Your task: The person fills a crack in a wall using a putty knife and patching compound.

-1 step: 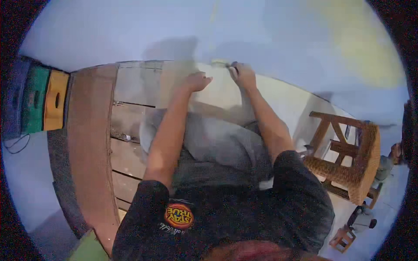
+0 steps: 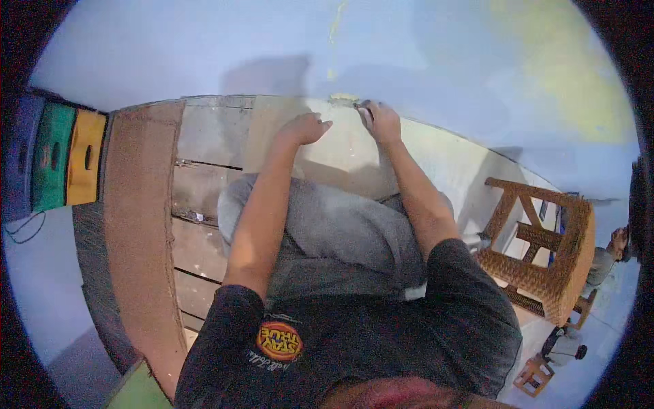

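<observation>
My left hand is raised over a pale board, its fingers curled in and the thumb side facing right. Whatever it may hold is too small to make out. To its right, close to the foot of the wall, my right hand is closed, with its fingers bent toward a small dark spot by the wall. I cannot tell what lies between those fingers. A small yellow patch shows on the wall just beyond, left of the right hand. My folded legs in grey trousers are below both hands.
A pale blue wall with yellow stains rises in front. Blue, green and yellow drawers stand at far left, beside a brown strip and gapped wooden planks. On the right is a woven stool, tipped over, with a small orange stool below.
</observation>
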